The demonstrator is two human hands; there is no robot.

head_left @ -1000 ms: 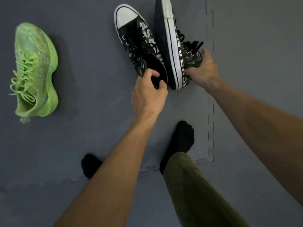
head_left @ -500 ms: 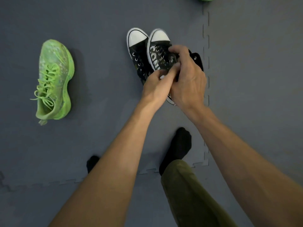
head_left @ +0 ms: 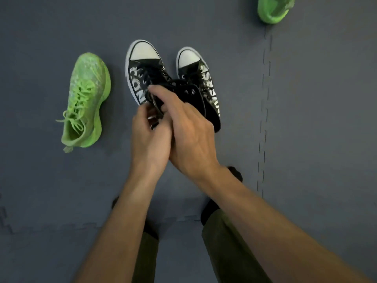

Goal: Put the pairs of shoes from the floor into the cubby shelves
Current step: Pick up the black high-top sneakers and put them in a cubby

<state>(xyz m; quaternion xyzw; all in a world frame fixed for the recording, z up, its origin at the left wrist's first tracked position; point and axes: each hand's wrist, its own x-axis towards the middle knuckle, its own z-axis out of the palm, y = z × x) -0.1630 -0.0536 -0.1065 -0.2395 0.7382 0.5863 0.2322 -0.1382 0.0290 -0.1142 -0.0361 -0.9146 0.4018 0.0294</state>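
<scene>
Two black high-top sneakers with white toe caps and white lettering are held together in front of me, toes pointing away. The left black sneaker and the right black sneaker meet at their heels under my hands. My left hand pinches the left sneaker's heel and laces. My right hand wraps over both collars, hiding the openings. A lime-green running shoe lies on the floor to the left. Its partner, a second green shoe, shows at the top right edge.
The floor is grey interlocking foam mat with a seam running down the right side. My feet in black socks and olive trouser legs are below the hands. No cubby shelf is in view.
The two black sneakers went from lying on the mat, one on its side, to being gathered upright side by side. My hands closed together over their heels. The view shifted, bringing the second green shoe in.
</scene>
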